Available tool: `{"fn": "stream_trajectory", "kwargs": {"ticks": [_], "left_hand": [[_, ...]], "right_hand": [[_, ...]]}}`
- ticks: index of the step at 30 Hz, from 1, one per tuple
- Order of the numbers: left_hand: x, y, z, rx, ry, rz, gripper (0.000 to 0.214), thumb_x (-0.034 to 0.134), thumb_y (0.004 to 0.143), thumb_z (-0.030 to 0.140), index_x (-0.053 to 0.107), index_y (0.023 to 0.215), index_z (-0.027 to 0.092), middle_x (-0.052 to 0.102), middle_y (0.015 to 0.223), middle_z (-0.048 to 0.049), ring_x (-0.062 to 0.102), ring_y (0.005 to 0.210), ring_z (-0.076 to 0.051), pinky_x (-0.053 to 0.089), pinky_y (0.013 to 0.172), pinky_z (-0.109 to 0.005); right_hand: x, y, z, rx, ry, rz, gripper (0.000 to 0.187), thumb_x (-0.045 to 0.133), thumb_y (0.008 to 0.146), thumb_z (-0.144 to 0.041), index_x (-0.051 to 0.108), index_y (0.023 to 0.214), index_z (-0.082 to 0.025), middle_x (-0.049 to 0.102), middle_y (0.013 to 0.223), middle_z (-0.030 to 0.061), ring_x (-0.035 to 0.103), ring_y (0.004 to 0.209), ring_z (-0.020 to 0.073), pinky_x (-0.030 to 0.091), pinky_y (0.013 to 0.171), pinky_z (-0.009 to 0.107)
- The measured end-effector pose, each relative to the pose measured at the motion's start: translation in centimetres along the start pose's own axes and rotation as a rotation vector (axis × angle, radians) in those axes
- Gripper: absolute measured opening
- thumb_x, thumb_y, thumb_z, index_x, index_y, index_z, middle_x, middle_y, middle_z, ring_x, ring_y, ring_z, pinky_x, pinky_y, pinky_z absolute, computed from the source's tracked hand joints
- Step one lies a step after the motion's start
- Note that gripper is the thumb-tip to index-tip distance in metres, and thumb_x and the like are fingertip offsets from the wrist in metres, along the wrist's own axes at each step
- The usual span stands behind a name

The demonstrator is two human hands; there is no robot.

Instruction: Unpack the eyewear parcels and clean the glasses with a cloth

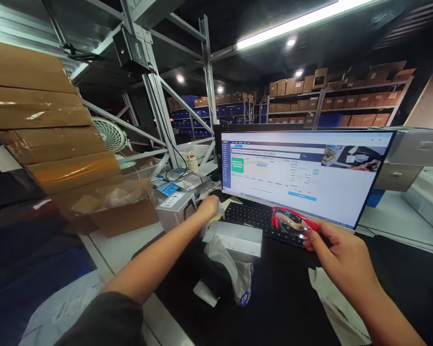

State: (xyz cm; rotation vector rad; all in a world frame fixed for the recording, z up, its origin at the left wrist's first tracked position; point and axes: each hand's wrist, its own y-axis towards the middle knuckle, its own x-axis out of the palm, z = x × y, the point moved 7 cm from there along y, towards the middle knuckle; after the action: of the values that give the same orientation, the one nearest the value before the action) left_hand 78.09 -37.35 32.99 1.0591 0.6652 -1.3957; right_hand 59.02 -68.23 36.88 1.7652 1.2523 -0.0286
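Observation:
My right hand (341, 254) pinches a pair of red-framed glasses (292, 222) in clear wrap, held over the black keyboard (250, 216) in front of the monitor (303, 173). My left hand (208, 207) reaches forward with fingers curled on a crumpled white wrapper just left of the keyboard, next to a grey box (175, 207). A flat white box (238, 237) lies below that hand on the black mat (281, 293), with a crumpled clear bag (234, 271) beside it.
An open cardboard box (119, 211) and a tall stack of taped cartons (39, 120) stand at the left. A white fan (110, 134) sits behind them. White paper (337, 302) lies at the right on the mat. Shelves of cartons (339, 101) fill the background.

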Motion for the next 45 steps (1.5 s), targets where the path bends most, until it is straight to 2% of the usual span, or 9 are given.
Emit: {"fn": "stream_trajectory", "kwargs": {"ticks": [5, 8, 12, 16, 24, 32, 38, 40, 45], "left_hand": [[-2.8, -4.0, 0.4, 0.071, -0.226, 0.056, 0.019, 0.058, 0.094, 0.022, 0.069, 0.108, 0.013, 0.071, 0.103, -0.006, 0.068, 0.097, -0.022, 0.056, 0.091, -0.042], [-3.3, -8.9, 1.2, 0.13, -0.391, 0.094, 0.042, 0.047, 0.08, 0.009, 0.071, 0.115, 0.015, 0.075, 0.107, -0.0053, 0.069, 0.1, -0.023, 0.056, 0.093, -0.038], [-2.3, -15.0, 1.1, 0.134, -0.552, 0.153, 0.073, 0.043, 0.067, 0.007, 0.056, 0.138, 0.016, 0.064, 0.135, -0.0103, 0.067, 0.111, -0.023, 0.056, 0.095, -0.035], [-0.5, -18.2, 0.2, 0.139, -0.538, 0.18, 0.073, 0.043, 0.071, 0.007, 0.05, 0.143, 0.019, 0.057, 0.143, -0.0104, 0.061, 0.124, -0.023, 0.051, 0.102, -0.035], [-0.9, -20.6, -2.7, 0.109, -0.329, 0.342, 0.053, 0.047, 0.081, 0.007, 0.061, 0.131, 0.017, 0.059, 0.137, -0.0135, 0.056, 0.129, -0.026, 0.043, 0.114, -0.045], [-1.7, -20.7, -2.8, 0.104, -0.096, 0.567, 0.042, 0.055, 0.085, 0.008, 0.06, 0.126, 0.016, 0.025, 0.157, -0.0186, 0.03, 0.146, -0.038, 0.033, 0.116, -0.061], [-0.8, -21.2, -0.5, 0.342, -0.017, 0.36, 0.02, 0.048, 0.094, 0.013, 0.067, 0.093, 0.02, 0.072, 0.102, -0.0076, 0.067, 0.099, -0.022, 0.054, 0.093, -0.037], [-0.9, -22.0, 0.2, 0.38, -0.002, 0.314, 0.018, 0.053, 0.095, 0.023, 0.066, 0.107, 0.02, 0.073, 0.111, -0.0093, 0.068, 0.105, -0.025, 0.053, 0.096, -0.04], [-0.5, -23.0, 2.2, 0.443, 0.177, 0.221, 0.065, 0.077, 0.078, 0.045, 0.056, 0.134, 0.019, 0.066, 0.128, -0.0153, 0.063, 0.115, -0.034, 0.047, 0.105, -0.051]], "right_hand": [[0.2, 0.2, 1.7, 0.21, 0.242, -0.054, 0.028, 0.056, 0.092, -0.044, 0.072, 0.096, -0.022, 0.074, 0.072, 0.0023, 0.071, 0.059, 0.0168, 0.058, 0.057, 0.025], [0.7, 0.0, 2.1, 0.307, 0.445, -0.092, 0.034, 0.06, 0.092, -0.053, 0.071, 0.096, -0.02, 0.075, 0.074, 0.0045, 0.069, 0.06, 0.0156, 0.059, 0.056, 0.023], [1.2, -0.4, 2.3, 0.386, 0.686, -0.116, 0.038, 0.069, 0.086, -0.056, 0.071, 0.096, -0.02, 0.074, 0.073, 0.0043, 0.067, 0.058, 0.0136, 0.058, 0.054, 0.021], [1.5, -1.1, 2.4, 0.441, 0.736, -0.126, 0.036, 0.075, 0.083, -0.054, 0.072, 0.096, -0.021, 0.073, 0.071, 0.0029, 0.065, 0.057, 0.0122, 0.057, 0.053, 0.019], [2.1, -1.7, 2.9, 0.465, 0.653, -0.148, 0.035, 0.074, 0.084, -0.053, 0.073, 0.099, -0.022, 0.072, 0.074, 0.0032, 0.065, 0.059, 0.0153, 0.059, 0.053, 0.024], [2.9, -2.1, 2.0, 0.469, 0.645, -0.186, 0.036, 0.074, 0.083, -0.053, 0.071, 0.098, -0.021, 0.071, 0.074, 0.0041, 0.064, 0.058, 0.0165, 0.059, 0.053, 0.027], [3.6, -2.2, 1.3, 0.458, 0.597, -0.223, 0.039, 0.073, 0.082, -0.055, 0.073, 0.097, -0.019, 0.071, 0.071, 0.0046, 0.064, 0.056, 0.0163, 0.057, 0.05, 0.025], [3.7, -2.2, 1.4, 0.452, 0.587, -0.228, 0.038, 0.073, 0.082, -0.055, 0.073, 0.096, -0.019, 0.071, 0.07, 0.0047, 0.064, 0.057, 0.0163, 0.057, 0.05, 0.024], [3.9, -2.3, 1.4, 0.448, 0.592, -0.24, 0.038, 0.072, 0.084, -0.055, 0.072, 0.096, -0.02, 0.071, 0.071, 0.0047, 0.064, 0.057, 0.0158, 0.058, 0.051, 0.024]]}}
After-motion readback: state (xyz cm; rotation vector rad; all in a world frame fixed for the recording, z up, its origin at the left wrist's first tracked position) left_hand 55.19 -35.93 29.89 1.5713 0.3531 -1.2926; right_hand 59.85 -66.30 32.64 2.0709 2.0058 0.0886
